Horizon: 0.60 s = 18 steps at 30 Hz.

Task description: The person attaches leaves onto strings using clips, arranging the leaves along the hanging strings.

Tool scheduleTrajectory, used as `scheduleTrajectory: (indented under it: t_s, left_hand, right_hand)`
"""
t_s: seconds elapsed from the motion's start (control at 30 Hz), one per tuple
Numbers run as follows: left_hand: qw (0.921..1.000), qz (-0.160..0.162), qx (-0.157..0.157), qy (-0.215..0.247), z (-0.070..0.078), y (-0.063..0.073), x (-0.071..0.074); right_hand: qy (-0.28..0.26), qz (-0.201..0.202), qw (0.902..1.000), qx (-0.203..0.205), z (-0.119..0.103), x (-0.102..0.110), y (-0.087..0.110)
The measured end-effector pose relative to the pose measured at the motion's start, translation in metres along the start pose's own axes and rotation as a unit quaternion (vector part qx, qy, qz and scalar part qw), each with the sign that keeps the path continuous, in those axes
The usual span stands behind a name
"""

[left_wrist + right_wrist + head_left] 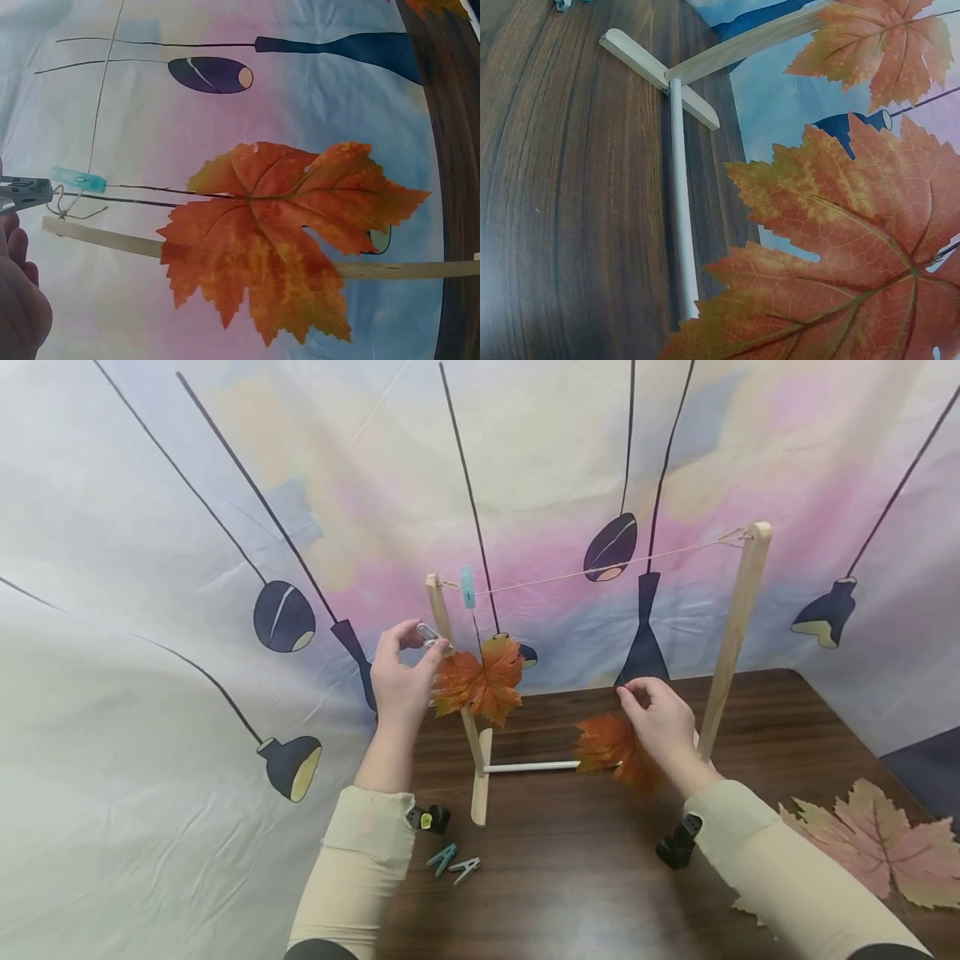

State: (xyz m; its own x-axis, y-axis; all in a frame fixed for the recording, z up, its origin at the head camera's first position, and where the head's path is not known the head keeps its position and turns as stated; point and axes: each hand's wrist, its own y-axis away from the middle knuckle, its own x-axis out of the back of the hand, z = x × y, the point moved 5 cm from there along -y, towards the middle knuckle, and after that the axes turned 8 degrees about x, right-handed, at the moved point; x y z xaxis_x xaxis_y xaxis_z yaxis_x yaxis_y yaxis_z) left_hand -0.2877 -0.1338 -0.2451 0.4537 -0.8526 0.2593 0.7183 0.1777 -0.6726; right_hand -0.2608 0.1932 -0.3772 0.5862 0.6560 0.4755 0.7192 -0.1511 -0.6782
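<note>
One leaf (491,681) hangs from the string (667,557), just right of the left hand (402,672), which pinches a grey clip (428,633); the right hand (663,722) pinches a second leaf (606,743), drooping beneath its grip — seemingly mid-hanging, so next calls for bringing leaf and clip together at that string.

Head view high, facing forward-down, wrist views nearer, sideways — both sharing the hanging orange leaf (486,681)

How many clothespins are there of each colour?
Teal: 2, the hanging teal clothespin and the lying teal clothespin
Grey: 2, the held grey clothespin and the lying grey clothespin
Total: 4 clothespins
</note>
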Motion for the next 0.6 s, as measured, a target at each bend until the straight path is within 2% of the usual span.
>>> scheduleTrajectory:
  t_s: [0.2,0.4,0.6]
  left_hand:
    - [0.9999,-0.006,0.008,-0.008,0.002,-0.006,0.001]
    - [0.9996,-0.009,0.023,0.014,0.006,-0.016,-0.011]
    - [0.9999,-0.008,-0.008,0.011,0.019,-0.026,-0.018]
  right_hand:
    - [0.007,-0.012,0.9999,0.010,-0.002,-0.005,-0.007]
    - [0.013,-0.007,0.9998,0.013,-0.005,-0.007,-0.016]
    - [0.012,-0.009,0.9993,0.034,-0.014,-0.012,-0.026]
